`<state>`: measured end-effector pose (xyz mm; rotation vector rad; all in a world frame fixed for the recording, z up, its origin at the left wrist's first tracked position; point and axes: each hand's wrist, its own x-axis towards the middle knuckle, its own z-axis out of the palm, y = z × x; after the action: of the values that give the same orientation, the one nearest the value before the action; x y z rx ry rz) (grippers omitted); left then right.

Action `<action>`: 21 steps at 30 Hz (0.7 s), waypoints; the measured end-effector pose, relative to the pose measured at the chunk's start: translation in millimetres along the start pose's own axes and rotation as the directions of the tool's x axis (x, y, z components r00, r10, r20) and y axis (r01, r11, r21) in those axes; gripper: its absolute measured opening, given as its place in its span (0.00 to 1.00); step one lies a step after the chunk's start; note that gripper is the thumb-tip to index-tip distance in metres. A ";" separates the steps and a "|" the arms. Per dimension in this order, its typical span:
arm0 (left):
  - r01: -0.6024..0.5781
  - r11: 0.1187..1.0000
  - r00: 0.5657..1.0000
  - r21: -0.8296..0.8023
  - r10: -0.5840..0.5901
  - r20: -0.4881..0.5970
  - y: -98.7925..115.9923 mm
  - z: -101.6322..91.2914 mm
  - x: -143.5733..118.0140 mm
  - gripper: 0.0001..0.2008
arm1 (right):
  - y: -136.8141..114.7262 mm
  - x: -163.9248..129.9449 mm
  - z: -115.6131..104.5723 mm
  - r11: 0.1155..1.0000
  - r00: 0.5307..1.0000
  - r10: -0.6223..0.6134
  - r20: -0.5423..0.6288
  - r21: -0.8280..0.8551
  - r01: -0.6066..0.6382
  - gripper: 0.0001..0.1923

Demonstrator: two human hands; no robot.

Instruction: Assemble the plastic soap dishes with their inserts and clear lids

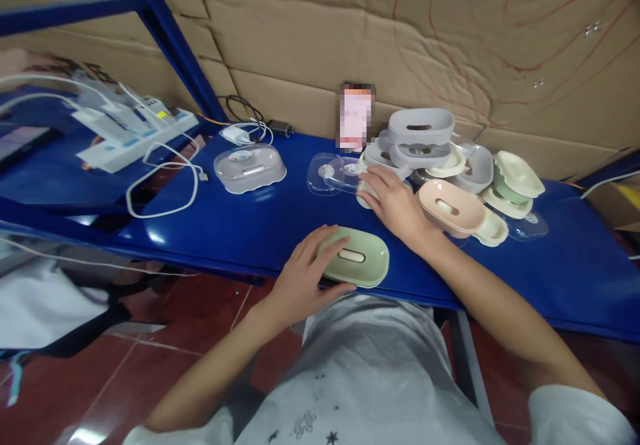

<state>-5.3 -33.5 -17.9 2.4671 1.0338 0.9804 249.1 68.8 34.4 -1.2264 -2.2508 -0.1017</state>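
A light green oval soap dish with a cream insert showing in its middle slot sits at the table's front edge. My left hand spans its left end, thumb along the near rim and fingers over the far side. Farther back, my right hand reaches to the pile, its fingertips closed at the right edge of a clear plastic lid. That lid overlaps a second clear lid. Beneath the right fingers, a cream piece is partly hidden.
Right of my hand are piled grey dishes, a peach dish and cream pieces. A lidded grey dish stands left. A phone leans on the cardboard. White cables and a power strip lie at far left.
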 end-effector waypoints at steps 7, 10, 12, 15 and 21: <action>0.095 0.994 0.995 -0.056 -0.093 0.027 1.1 -1.5 1.9 0.38 | -20.4 -25.1 -29.5 0.991 0.992 -0.125 0.024 0.055 0.123 0.18; 0.190 0.977 0.982 -0.101 -0.188 0.035 -0.2 0.7 2.9 0.49 | -45.3 -57.9 -45.6 0.948 0.955 -0.275 0.114 0.198 0.249 0.21; 0.199 0.973 0.980 -0.113 -0.196 0.039 -1.8 1.8 3.1 0.51 | -60.2 -80.3 -45.0 0.952 0.949 -0.272 0.157 0.187 0.241 0.24; 0.183 0.976 0.982 -0.121 -0.177 0.058 -3.6 0.8 3.2 0.50 | -72.7 -103.8 -34.2 0.974 0.966 -0.209 0.150 0.124 0.191 0.20; 0.213 0.962 0.976 -0.169 -0.203 0.073 -2.6 -4.4 4.6 0.50 | -71.7 -108.5 -25.3 0.973 0.982 -0.178 0.062 0.163 0.166 0.17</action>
<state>-7.3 -28.3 -13.8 2.1804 1.1112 0.8911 248.9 -62.2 14.0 -0.9665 -2.3788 0.0568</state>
